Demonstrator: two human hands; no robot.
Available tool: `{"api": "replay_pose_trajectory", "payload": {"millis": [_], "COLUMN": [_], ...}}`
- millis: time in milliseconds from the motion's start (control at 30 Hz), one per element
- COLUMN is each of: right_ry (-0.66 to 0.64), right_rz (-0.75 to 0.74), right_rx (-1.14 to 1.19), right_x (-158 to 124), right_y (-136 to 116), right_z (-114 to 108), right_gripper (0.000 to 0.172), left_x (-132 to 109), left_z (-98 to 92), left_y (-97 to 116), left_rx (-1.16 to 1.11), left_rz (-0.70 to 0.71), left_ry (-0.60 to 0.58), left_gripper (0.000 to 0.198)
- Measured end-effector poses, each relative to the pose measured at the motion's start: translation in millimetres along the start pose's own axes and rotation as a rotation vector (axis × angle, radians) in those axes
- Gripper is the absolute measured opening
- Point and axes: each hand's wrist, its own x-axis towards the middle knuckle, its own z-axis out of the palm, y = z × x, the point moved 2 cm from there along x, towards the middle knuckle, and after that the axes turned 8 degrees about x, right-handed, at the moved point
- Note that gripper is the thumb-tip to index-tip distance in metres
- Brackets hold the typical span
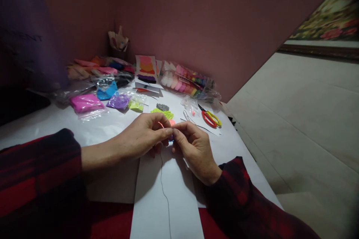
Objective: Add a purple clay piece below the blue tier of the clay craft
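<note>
My left hand [146, 134] and my right hand [193, 145] meet fingertip to fingertip over white paper [165, 194] on the table. Both are pinched closed on a small pink clay piece [162, 125], with a bit of purple showing under the fingers. A thin dark thread [164, 186] hangs from the pinch and trails toward me across the paper. Just beyond the fingers lie green [162, 113], grey [162, 106] and pink clay pieces.
Red-and-yellow scissors [211, 118] lie right of the hands. Bags of pink [85, 103], blue [106, 91], purple [120, 101] and green clay sit at the back left; a box of coloured clay sticks [187, 80] stands behind. The table edge drops off to the right.
</note>
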Motion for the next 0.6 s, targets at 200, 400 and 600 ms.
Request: {"api": "replay_pose_trajectory", "payload": {"millis": [200,400,600], "right_ry": [0.0,0.008,-0.011], "right_rz": [0.03,0.04,0.026], "right_rx": [0.026,0.08,0.118], "right_x": [0.8,0.5,-0.7], "right_y": [-1.2,-1.8,-1.6], "right_z": [0.0,1.5,2.0], "right_gripper": [0.01,0.011,0.011], "left_x": [0.5,1.6,-0.2], "left_z": [3.0,3.0,4.4], "left_y": [-0.8,-2.2,0.0], "left_rx": [-0.039,-0.037,-0.028], "left_rz": [0.0,0.017,0.013], "left_ry": [-0.003,0.011,-0.037], "left_gripper": [0.011,0.015,0.017]}}
